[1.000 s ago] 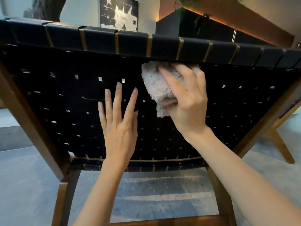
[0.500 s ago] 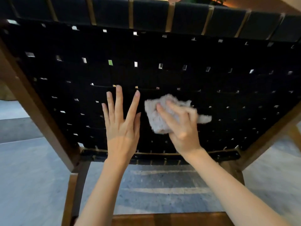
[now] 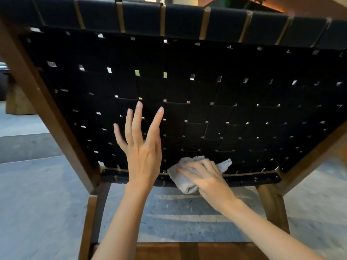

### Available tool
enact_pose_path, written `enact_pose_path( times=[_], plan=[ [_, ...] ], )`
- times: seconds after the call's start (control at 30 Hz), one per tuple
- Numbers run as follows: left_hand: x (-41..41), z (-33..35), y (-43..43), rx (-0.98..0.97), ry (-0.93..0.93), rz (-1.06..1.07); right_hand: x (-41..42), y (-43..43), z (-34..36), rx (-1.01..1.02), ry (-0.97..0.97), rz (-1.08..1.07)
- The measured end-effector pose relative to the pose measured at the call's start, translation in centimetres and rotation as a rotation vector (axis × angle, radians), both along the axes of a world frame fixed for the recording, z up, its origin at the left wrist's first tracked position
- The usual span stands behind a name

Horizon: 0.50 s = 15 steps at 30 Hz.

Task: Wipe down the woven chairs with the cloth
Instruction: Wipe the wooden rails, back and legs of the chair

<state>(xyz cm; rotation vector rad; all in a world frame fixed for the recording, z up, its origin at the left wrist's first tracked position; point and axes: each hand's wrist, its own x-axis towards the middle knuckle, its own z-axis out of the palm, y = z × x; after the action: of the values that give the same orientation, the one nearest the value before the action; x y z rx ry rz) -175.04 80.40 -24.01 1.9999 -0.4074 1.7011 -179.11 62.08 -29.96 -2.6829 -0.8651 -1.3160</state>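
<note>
Item: black woven-strap chair point(image 3: 244, 91) on a brown wooden frame point(image 3: 47, 109), standing on a grey stone-look floor point(image 3: 37, 203). Left hand point(image 3: 142, 147): open, fingers straight and spread, resting flat on the weave left of centre and gripping nothing. Right hand point(image 3: 208, 179): fingers curved over a bunched pale grey fluffy cloth point(image 3: 185, 183), holding it pressed against the bottom edge of the woven panel near its middle, just beside the left wrist; the thumb is hidden under the cloth.
</note>
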Motion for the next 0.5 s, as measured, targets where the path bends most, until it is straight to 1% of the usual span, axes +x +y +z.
enact_pose_path(
  times=[0.17, 0.23, 0.3, 0.4, 0.5],
  plan=[
    [-0.1, 1.7, 1.4, -0.074, 0.017, 0.025, -3.2, 2.5, 7.8, 0.156, -0.279, 0.184],
    [-0.3, 2.2, 1.9, -0.132, 0.038, 0.003, -4.0, 3.8, 11.7, 0.142, -0.463, 0.168],
    [-0.5, 2.5, 2.3, -0.172, 0.056, -0.026, -4.3, 4.8, 14.9, 0.161, -0.573, 0.147],
    [-0.7, 2.7, 2.7, -0.172, 0.084, -0.06, -3.7, 6.1, 17.6, 0.201, -0.688, 0.072],
    [-0.8, 2.8, 2.7, -0.186, 0.104, -0.097, -2.4, 7.2, 18.3, 0.224, -0.739, 0.008]
  ],
)
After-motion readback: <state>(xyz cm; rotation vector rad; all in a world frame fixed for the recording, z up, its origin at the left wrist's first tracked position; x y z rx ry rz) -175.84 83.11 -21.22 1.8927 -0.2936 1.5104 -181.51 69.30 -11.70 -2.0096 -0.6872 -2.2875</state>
